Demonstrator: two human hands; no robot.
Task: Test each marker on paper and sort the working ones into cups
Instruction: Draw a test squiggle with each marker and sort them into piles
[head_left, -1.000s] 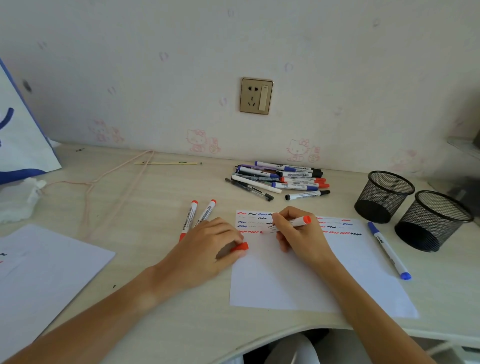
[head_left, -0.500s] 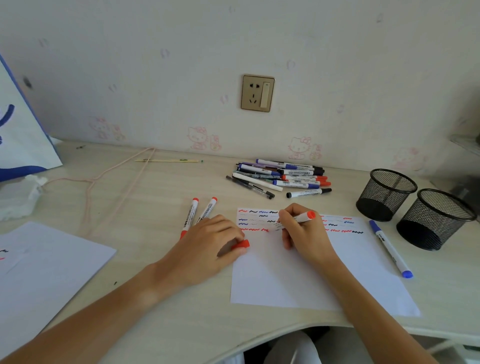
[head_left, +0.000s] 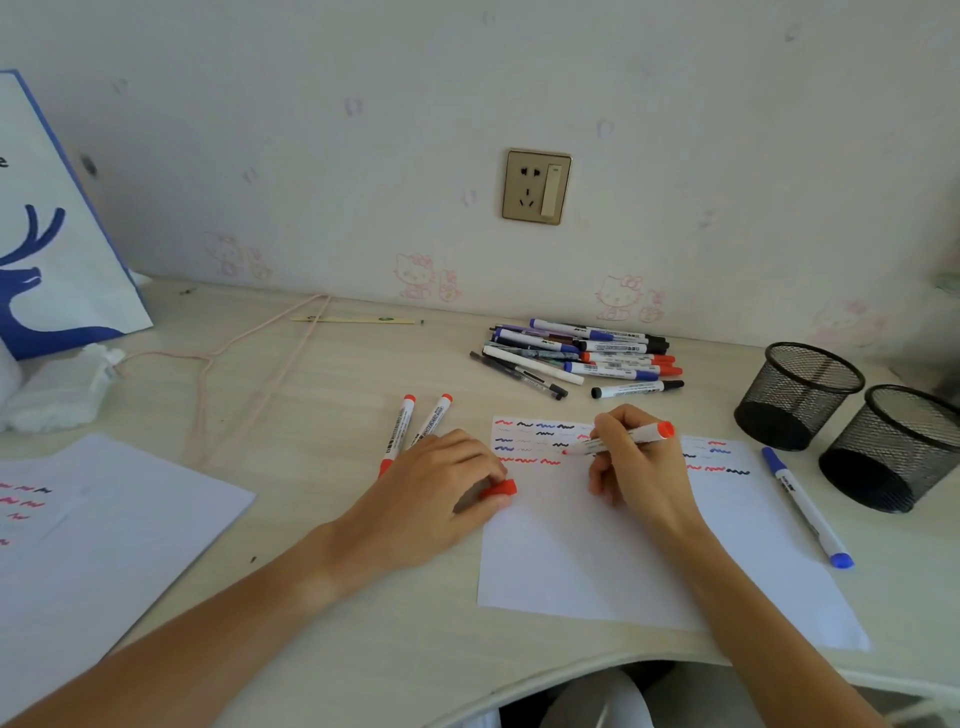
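While your right hand (head_left: 636, 462) grips the red whiteboard marker (head_left: 621, 440) in a writing hold, its tip rests on the test paper (head_left: 649, 561) at the end of a row of red squiggles, and its long axis runs left to right, tip to the left, red end cap to the right. Your left hand (head_left: 431, 499) rests on the desk (head_left: 311, 395) just left of the sheet and pinches the marker's red cap (head_left: 500, 489) between fingertips and thumb. That is the relation to watch: the cap lies near and to the left of the tip, so recapping looks like a short move inward for both hands.

Both black mesh cups (head_left: 797, 395) (head_left: 891, 447) stand to the far right, so your right hand is the nearer one for dropping a working marker in. A blue marker (head_left: 808, 509) lies between the paper and the cups. Two red markers (head_left: 397, 434) sit capped just beyond your left hand, and the untested pile (head_left: 582, 353) waits by the wall (head_left: 363, 130). Another marked sheet (head_left: 93, 545) lies at the near left.
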